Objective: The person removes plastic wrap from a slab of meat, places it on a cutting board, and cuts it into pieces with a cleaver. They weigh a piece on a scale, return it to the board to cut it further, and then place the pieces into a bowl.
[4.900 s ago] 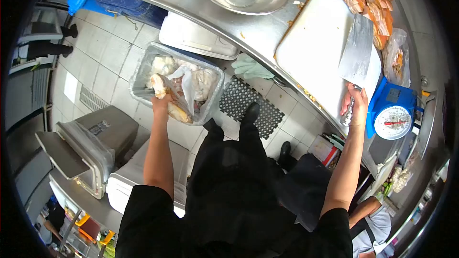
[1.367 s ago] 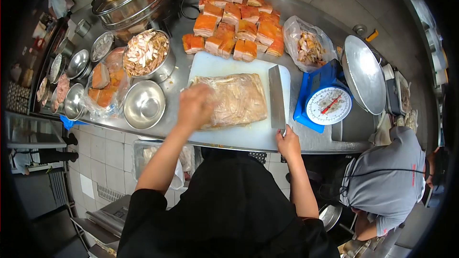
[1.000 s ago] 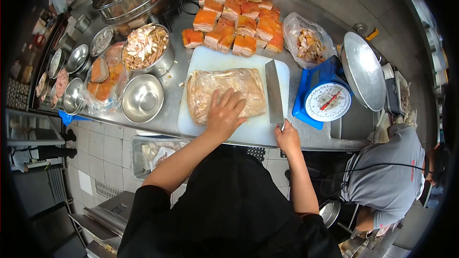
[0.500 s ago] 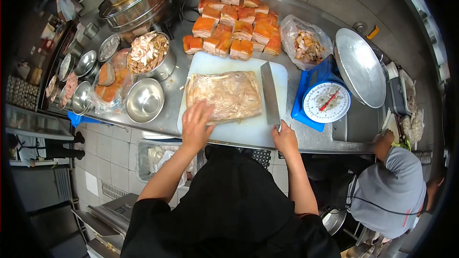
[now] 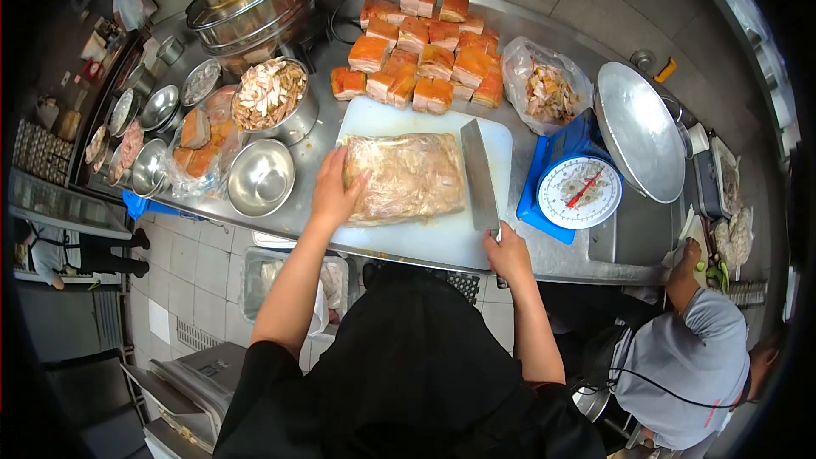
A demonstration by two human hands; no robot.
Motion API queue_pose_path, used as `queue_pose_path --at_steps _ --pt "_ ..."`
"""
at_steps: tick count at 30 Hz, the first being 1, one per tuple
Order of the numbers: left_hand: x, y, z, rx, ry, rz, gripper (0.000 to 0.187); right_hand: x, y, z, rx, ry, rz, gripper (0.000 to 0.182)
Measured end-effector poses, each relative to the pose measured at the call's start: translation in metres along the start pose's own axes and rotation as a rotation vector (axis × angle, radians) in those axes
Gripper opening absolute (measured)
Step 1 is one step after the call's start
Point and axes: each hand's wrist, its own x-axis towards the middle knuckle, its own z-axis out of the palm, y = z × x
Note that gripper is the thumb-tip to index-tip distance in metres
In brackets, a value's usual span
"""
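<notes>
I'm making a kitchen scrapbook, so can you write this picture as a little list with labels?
Left hand: touching the left end of the slab
Right hand: gripping the cleaver
Board: under the slab
Beyond board: orange-topped meat chunks
Right of board: blue scale
Left of board: steel bowl

We see: scale body point(image 5: 554, 172) blue, its needle point(image 5: 583, 190) red; cutting board point(image 5: 408, 242) white; meat chunks point(image 5: 370, 53) orange-brown on top.
</notes>
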Motion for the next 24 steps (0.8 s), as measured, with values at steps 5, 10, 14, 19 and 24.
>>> queue_pose_path --at_steps 5,10,14,19,24 --pt "0.054 -0.022 0.000 -0.174 -0.181 -0.282 0.055 -0.050 0.006 -0.025 0.046 -0.084 0.119 0.030" --pt "0.077 -0.065 0.003 -0.612 -0.402 -0.331 0.034 -0.116 -0.009 -0.064 0.153 -0.199 0.300 0.020" --pt "0.076 -0.065 0.000 -0.733 -0.341 -0.442 0.024 -0.141 -0.008 -0.067 0.160 -0.275 0.405 0.016" --pt "0.066 -0.045 -0.011 -0.601 -0.362 -0.692 0.048 -0.142 -0.018 -0.058 0.193 -0.325 0.445 0.016" --pt "0.045 -0.028 -0.012 -0.910 -0.467 -0.747 0.070 -0.138 -0.017 -0.051 0.258 -0.347 0.470 0.015"
